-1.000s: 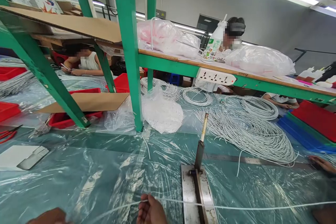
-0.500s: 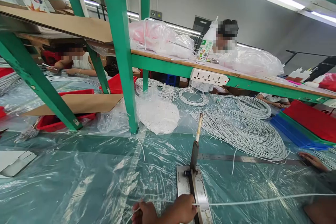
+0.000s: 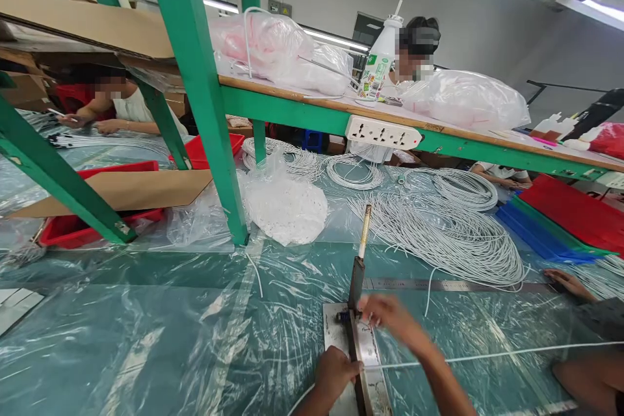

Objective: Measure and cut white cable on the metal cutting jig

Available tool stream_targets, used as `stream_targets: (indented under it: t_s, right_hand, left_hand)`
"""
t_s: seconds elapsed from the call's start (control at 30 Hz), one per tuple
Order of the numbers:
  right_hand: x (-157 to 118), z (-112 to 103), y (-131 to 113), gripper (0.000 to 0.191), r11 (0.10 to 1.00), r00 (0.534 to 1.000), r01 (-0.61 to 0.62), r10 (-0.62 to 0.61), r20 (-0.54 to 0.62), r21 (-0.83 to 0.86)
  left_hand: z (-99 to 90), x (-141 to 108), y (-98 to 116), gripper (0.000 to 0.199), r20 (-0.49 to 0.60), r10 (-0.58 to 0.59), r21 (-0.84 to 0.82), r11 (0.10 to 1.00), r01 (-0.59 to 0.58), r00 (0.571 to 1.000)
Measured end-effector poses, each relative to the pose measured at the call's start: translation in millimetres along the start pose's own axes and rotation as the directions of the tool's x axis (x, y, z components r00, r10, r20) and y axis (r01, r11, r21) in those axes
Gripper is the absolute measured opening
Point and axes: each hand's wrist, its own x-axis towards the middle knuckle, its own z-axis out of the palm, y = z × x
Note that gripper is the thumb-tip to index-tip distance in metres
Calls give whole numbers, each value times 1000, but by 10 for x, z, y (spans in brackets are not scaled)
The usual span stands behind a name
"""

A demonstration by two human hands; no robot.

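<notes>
A lever cutter with a metal base plate (image 3: 334,335) and a raised blade arm (image 3: 357,279) ending in a wooden handle (image 3: 365,231) stands on the plastic-covered table. My left hand (image 3: 336,370) rests at the base plate, closed on a white cord (image 3: 487,356) that runs off to the right. My right hand (image 3: 390,315) is blurred, just right of the blade arm's lower end, fingers spread toward it and holding nothing.
A steel ruler (image 3: 453,285) lies right of the cutter, with a large pile of white cord (image 3: 448,240) behind it. Another person's hand (image 3: 565,283) and arm (image 3: 585,377) are at the right. A green shelf post (image 3: 209,143), red trays (image 3: 88,224) and seated workers are beyond.
My left hand slid right along the cord from the table's near edge to the cutter base. My right hand left the cord and rose to the blade arm. The view shifted right.
</notes>
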Motion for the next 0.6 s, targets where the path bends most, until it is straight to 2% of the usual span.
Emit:
stream_targets:
  t_s: [0.03, 0.1, 0.13, 0.27, 0.37, 0.5, 0.6]
  right_hand:
    - [98, -174, -169, 38, 992, 973, 33, -4, -230, 123]
    - [375, -422, -452, 37, 976, 918, 68, 19, -397, 205]
    - [535, -494, -556, 36, 968, 898, 76, 38, -439, 239]
    - [1103, -535, -773, 27, 926, 907, 31, 133, -400, 377]
    - [1333, -476, -847, 31, 882, 932, 18, 157, -328, 471]
    - [1396, -465, -920, 43, 823, 956, 16, 154, -249, 567]
    - [1274, -507, -972, 51, 790, 959, 2, 173, -226, 613]
  left_hand:
    - [6, 4, -4, 38, 3, 11, 13, 1000, -11, 1000]
    - [10, 13, -12, 45, 2, 32, 30, 999, -32, 999]
    - [10, 17, -13, 48, -6, 38, 41, 998, -38, 999]
    - [19, 19, -5, 48, -64, 6, 98, 995, 0, 998]
    - [63, 3, -14, 39, -138, -32, 126, 991, 49, 990]
    - [138, -1, -64, 30, -200, -58, 133, 987, 86, 978]
    - [163, 5, -95, 24, -218, -59, 166, 981, 97, 974]
